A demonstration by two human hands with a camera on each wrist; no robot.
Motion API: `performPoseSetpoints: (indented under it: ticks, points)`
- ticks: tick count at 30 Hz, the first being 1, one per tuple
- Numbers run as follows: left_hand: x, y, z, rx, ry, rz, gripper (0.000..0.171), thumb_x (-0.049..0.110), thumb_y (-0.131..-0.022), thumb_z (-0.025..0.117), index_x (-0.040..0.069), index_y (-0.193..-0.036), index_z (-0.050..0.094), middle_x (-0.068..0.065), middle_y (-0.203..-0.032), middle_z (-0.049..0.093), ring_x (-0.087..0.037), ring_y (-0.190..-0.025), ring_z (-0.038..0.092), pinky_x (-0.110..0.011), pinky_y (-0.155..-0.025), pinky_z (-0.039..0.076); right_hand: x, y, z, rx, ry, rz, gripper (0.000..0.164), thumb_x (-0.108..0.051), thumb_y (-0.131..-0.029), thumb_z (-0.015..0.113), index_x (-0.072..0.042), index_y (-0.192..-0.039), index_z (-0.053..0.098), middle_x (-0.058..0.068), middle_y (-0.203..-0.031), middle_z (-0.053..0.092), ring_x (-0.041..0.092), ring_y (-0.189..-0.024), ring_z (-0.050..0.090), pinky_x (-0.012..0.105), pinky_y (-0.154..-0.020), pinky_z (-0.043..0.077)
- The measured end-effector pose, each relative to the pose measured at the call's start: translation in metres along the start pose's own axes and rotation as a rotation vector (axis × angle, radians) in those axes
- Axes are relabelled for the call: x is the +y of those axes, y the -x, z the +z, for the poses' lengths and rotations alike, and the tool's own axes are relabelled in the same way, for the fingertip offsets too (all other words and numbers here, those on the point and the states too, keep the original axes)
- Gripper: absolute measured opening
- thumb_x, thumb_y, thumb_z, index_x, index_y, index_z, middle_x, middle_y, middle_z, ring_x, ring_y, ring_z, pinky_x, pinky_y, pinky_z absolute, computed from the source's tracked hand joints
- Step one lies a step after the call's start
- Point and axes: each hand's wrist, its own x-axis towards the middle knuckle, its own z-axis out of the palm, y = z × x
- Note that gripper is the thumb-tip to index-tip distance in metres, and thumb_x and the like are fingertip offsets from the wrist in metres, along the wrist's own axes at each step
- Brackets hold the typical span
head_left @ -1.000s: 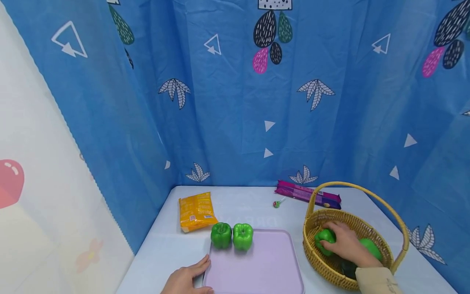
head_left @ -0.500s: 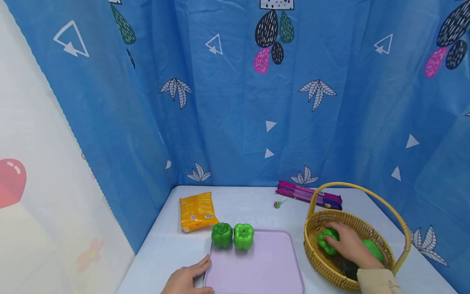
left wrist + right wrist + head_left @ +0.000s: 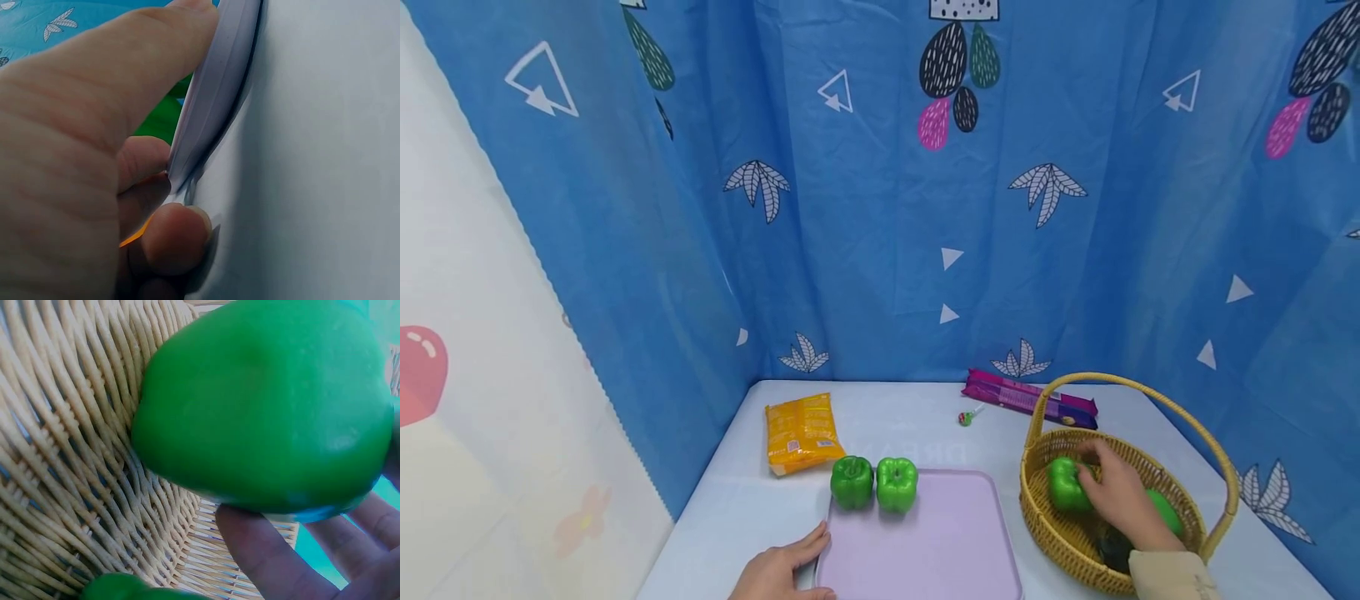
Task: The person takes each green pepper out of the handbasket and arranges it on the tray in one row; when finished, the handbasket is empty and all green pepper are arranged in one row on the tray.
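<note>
On the lilac tray (image 3: 936, 533) two green bell peppers, a darker one (image 3: 852, 483) and a brighter one (image 3: 897, 485), stand side by side at the back left corner. My left hand (image 3: 782, 567) rests against the tray's left edge, its fingertips touching the rim. Inside the wicker basket (image 3: 1037, 533), my right hand (image 3: 1116, 492) holds another green bell pepper (image 3: 1066, 487) by its right side. In the right wrist view, this bell pepper (image 3: 269, 412) fills much of the picture, with the thumb (image 3: 259, 547) at its underside; the other fingers are partly hidden.
Below the right hand lie a green item (image 3: 1165, 510) and a dark one (image 3: 1115, 550), both partly covered. The basket handle (image 3: 1138, 385) arches overhead. An orange packet (image 3: 803, 433), a lollipop (image 3: 966, 418) and a purple packet (image 3: 1022, 396) lie farther back.
My right hand has shifted slightly right and up on the bell pepper in the basket, and more of the bell pepper shows. It sits a little higher. My left hand and the tray stay put.
</note>
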Motion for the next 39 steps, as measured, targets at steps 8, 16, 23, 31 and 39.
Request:
performPoseSetpoints:
  ticks: [8, 16, 23, 31, 39]
  points:
    - [-0.0007, 0.0006, -0.0019, 0.004, 0.002, 0.006, 0.083, 0.072, -0.083, 0.07, 0.024, -0.149, 0.056, 0.006, -0.157, 0.051, -0.034, -0.132, 0.06, -0.055, -0.102, 0.054, -0.0007, -0.0013, -0.0012, -0.061, -0.019, 0.025, 0.022, 0.0, -0.098, 0.049, -0.008, -0.106, 0.067, 0.017, -0.114, 0.068, 0.021, -0.083, 0.056, 0.035, -0.064, 0.044]
    - [-0.0004, 0.0004, -0.0029, 0.012, 0.011, 0.0, 0.083, 0.073, -0.082, 0.07, 0.026, -0.149, 0.056, 0.01, -0.157, 0.05, -0.03, -0.133, 0.06, -0.055, -0.103, 0.054, -0.0027, -0.0008, -0.0052, -0.101, -0.02, 0.046, 0.039, -0.045, -0.097, 0.07, -0.009, -0.114, 0.066, 0.015, -0.116, 0.067, 0.03, -0.096, 0.065, 0.046, -0.07, 0.054]
    - [0.0002, 0.0002, -0.0014, 0.02, 0.005, 0.015, 0.083, 0.072, -0.082, 0.07, 0.024, -0.149, 0.057, 0.01, -0.156, 0.051, -0.025, -0.134, 0.06, -0.054, -0.103, 0.054, 0.0001, -0.0008, -0.0043, -0.133, 0.012, 0.081, 0.057, -0.051, -0.085, 0.082, -0.006, -0.115, 0.062, 0.014, -0.111, 0.066, 0.022, -0.086, 0.059, 0.036, -0.064, 0.05]
    - [0.0011, 0.0011, -0.0015, 0.011, 0.006, 0.011, 0.084, 0.072, -0.082, 0.07, 0.024, -0.149, 0.056, 0.01, -0.157, 0.051, -0.026, -0.133, 0.06, -0.054, -0.103, 0.054, -0.002, -0.0001, -0.0045, -0.15, -0.005, 0.099, 0.055, -0.049, -0.082, 0.085, -0.007, -0.108, 0.059, 0.009, -0.103, 0.064, 0.02, -0.081, 0.054, 0.033, -0.062, 0.045]
    - [-0.0023, 0.0017, 0.0002, 0.005, -0.012, 0.018, 0.085, 0.073, -0.082, 0.069, 0.024, -0.15, 0.055, 0.009, -0.157, 0.051, -0.026, -0.132, 0.061, -0.052, -0.102, 0.055, -0.0015, -0.0011, -0.0034, -0.168, -0.004, 0.114, 0.057, -0.051, -0.082, 0.084, -0.006, -0.108, 0.06, 0.01, -0.106, 0.065, 0.02, -0.083, 0.056, 0.035, -0.064, 0.048]
